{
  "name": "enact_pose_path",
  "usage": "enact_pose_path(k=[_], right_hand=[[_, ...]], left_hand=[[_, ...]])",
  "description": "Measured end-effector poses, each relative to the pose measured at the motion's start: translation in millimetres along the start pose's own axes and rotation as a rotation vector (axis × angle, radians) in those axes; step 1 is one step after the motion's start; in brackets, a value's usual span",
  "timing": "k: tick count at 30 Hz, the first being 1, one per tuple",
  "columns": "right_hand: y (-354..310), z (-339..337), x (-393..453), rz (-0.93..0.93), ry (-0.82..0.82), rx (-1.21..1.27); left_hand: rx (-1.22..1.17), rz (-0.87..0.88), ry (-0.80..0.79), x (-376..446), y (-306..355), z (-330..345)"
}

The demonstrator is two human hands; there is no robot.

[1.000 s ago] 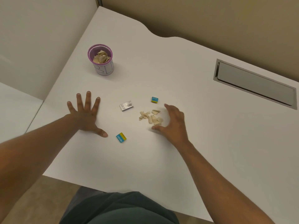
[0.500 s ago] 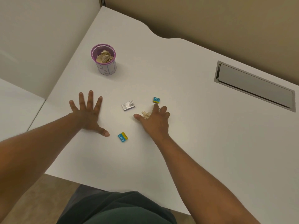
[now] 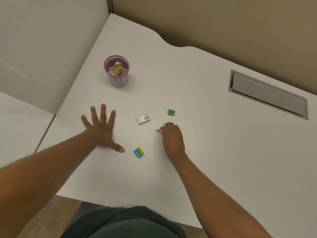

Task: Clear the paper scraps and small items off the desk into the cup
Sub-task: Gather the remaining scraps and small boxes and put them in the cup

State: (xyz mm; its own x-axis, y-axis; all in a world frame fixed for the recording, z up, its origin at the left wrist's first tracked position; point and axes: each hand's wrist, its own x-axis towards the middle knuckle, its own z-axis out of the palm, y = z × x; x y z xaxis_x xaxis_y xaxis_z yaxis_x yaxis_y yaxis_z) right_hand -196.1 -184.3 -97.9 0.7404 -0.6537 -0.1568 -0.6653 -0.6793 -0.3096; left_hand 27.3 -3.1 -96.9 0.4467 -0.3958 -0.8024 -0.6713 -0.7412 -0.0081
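Note:
A purple-rimmed mesh cup [image 3: 118, 81] stands at the far left of the white desk [image 3: 214, 143], with beige paper scraps inside it. My right hand [image 3: 172, 137] is closed in a fist on the desk over a bunch of beige paper scraps [image 3: 159, 130]; only a few tips stick out at its left. My left hand [image 3: 101, 127] lies flat, fingers spread, holding nothing. A small silver box [image 3: 143, 119] lies between the hands. One blue-and-yellow box [image 3: 171, 112] sits just beyond my right hand, another blue-and-yellow box [image 3: 139, 152] lies nearer me.
A grey metal cable hatch [image 3: 267, 94] is set into the desk at the right. White partition panels rise on the left and a tan wall behind. The desk's near edge runs just above my lap.
My right hand slid over the loose pile of scraps and closed into a fist around them; the pile no longer lies open on the desk. My left hand stayed flat.

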Motion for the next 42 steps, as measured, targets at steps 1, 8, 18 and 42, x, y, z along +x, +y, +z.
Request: enact_pose_path(k=[1, 8, 18, 42], right_hand=[[2.5, -1.6, 1.5, 0.026, 0.008, 0.036], [-7.8, -35.2, 18.0, 0.834, 0.004, 1.065], [-151.2, -115.8, 127.3, 0.131, 0.102, 0.745], [-48.3, -133.1, 95.7, 0.3, 0.055, 0.521]], left_hand=[[-0.001, 0.0, -0.006, 0.0, 0.0, -0.8], [-0.032, 0.041, -0.016, -2.6, -1.2, -2.7], [-0.07, 0.063, -0.015, 3.0, -3.8, -0.4], [0.044, 0.116, 0.169, -2.5, -4.3, 4.0]])
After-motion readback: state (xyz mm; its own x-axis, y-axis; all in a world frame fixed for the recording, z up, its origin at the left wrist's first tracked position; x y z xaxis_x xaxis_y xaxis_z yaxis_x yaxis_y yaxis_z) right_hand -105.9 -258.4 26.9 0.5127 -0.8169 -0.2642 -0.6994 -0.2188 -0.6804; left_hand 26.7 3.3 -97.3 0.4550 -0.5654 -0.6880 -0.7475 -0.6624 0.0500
